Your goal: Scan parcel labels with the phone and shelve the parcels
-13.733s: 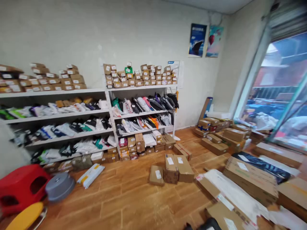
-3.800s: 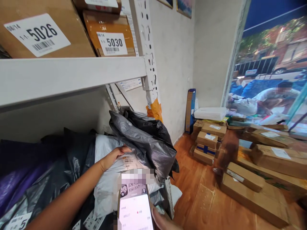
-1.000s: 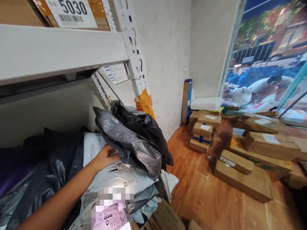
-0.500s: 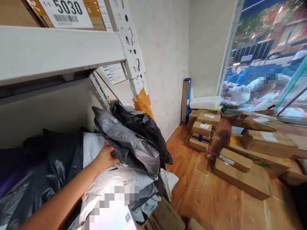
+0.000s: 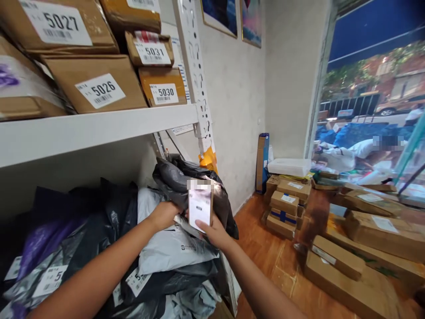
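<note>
My left hand point(image 5: 165, 215) is closed on the near edge of a black plastic mailing bag point(image 5: 169, 181), its fingertips partly hidden. In my right hand point(image 5: 214, 230) is a smartphone point(image 5: 200, 206), held upright over the black bags with its lit screen facing me and the thumb on the screen. Under both hands lies a white plastic mailing bag point(image 5: 175, 250) with small print on it. It rests on a pile of dark bags, one bearing a white number label point(image 5: 137, 281).
Numbered cardboard boxes point(image 5: 99, 88) fill the upper shelf above a white beam point(image 5: 99, 133). A perforated white post point(image 5: 195, 71) stands at the shelf's end. Cartons point(image 5: 345, 283) lie stacked on the wooden floor point(image 5: 265, 270). Outside the window, a person point(image 5: 365, 148) bends over.
The phone has risen from the lower edge to in front of the black bags, with my right hand now visible. The view has tilted up, showing more shelf boxes. My left hand still grips a bag.
</note>
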Demonstrator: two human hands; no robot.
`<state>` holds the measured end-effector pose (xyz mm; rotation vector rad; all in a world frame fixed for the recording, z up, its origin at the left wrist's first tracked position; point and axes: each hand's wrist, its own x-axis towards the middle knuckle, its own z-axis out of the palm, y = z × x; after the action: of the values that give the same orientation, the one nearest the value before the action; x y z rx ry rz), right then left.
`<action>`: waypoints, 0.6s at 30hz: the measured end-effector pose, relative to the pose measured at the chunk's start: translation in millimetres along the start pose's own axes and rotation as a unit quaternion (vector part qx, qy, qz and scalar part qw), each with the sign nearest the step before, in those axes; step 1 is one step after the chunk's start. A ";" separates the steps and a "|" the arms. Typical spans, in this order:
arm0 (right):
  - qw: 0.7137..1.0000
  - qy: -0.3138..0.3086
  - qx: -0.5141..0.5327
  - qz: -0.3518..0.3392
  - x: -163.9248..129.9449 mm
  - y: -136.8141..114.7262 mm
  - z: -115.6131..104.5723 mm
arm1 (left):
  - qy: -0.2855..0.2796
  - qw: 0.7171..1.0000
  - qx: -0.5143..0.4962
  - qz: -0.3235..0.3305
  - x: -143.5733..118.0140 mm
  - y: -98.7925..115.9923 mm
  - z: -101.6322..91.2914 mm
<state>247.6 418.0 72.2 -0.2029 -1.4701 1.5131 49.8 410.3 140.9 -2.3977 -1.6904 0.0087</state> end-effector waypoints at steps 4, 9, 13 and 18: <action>1.000 0.003 0.005 0.000 8.0 -3.0 -8.9 | 0.001 0.999 0.030 0.011 -12.3 6.1 -25.3; 1.000 0.007 0.003 0.002 5.1 0.1 -8.7 | -0.004 0.995 0.064 0.081 -55.2 21.1 -41.9; 1.000 0.013 0.016 0.005 4.3 9.0 -5.5 | -0.055 0.986 -0.063 0.142 -77.2 24.5 -49.5; 0.999 0.006 0.049 0.015 -14.8 6.6 -0.1 | -0.074 0.991 -0.088 0.069 -39.9 16.8 -44.7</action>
<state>251.9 409.0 59.4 -0.1751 -1.3859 1.6011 57.3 360.4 177.2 -2.7027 -1.6437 0.0640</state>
